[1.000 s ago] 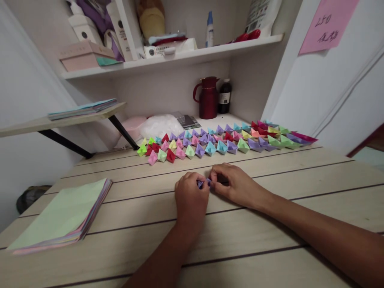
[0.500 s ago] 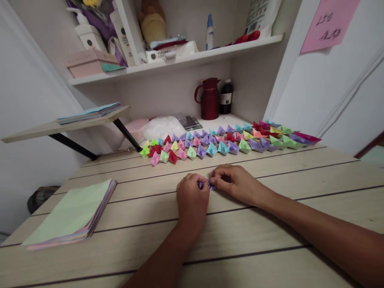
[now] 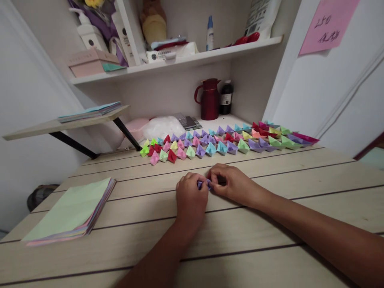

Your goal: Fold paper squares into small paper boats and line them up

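Note:
My left hand and my right hand meet at the middle of the wooden table, fingers pinched together on a small purple folded paper piece. Most of that piece is hidden between the fingertips. Beyond the hands, several small folded paper boats in green, pink, red, blue and purple stand in rows along the table's far edge. A stack of coloured paper sheets with a pale green top sheet lies at the left, away from both hands.
A dark red jug and a dark bottle stand in the alcove behind the boats. A wall shelf above carries bottles and boxes. A small side shelf with papers juts out at the left. A pink note hangs at upper right.
The hands stay pinched on the purple piece, with only small finger shifts. The view has drifted slightly.

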`<action>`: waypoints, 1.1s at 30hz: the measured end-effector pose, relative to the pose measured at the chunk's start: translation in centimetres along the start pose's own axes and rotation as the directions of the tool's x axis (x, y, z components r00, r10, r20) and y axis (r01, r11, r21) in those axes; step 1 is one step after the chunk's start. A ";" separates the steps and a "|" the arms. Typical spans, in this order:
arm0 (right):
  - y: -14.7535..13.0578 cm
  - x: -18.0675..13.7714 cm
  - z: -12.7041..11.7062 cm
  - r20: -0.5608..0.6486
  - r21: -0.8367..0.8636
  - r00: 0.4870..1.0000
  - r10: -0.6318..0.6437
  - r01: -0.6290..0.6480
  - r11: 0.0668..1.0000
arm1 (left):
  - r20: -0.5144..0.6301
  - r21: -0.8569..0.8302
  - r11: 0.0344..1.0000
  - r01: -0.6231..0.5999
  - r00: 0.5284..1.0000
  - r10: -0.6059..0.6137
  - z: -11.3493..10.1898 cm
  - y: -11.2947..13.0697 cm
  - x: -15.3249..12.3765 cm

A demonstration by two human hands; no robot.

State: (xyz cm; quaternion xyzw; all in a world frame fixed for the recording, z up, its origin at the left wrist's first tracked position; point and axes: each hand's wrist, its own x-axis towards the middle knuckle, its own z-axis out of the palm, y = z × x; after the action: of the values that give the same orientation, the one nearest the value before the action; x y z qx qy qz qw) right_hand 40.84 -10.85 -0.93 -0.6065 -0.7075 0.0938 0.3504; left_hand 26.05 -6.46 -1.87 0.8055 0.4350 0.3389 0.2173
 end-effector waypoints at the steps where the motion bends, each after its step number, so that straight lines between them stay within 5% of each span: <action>1: 0.0 -0.1 0.0 -0.001 0.007 1.000 -0.007 0.007 1.000 | 0.008 0.008 1.000 -0.005 1.000 0.005 0.0 0.0 0.0; 33: 0.3 -0.2 -1.1 0.159 -0.198 0.987 -0.015 0.047 0.979 | 0.285 0.145 0.978 -0.151 0.953 0.105 -1.6 -0.2 0.3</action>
State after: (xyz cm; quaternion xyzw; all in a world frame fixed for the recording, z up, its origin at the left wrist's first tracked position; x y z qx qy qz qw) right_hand 41.77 -11.23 -0.40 -0.6183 -0.7482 0.0637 0.2322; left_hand 24.90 -5.96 -0.83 0.8866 0.3736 0.1995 0.1858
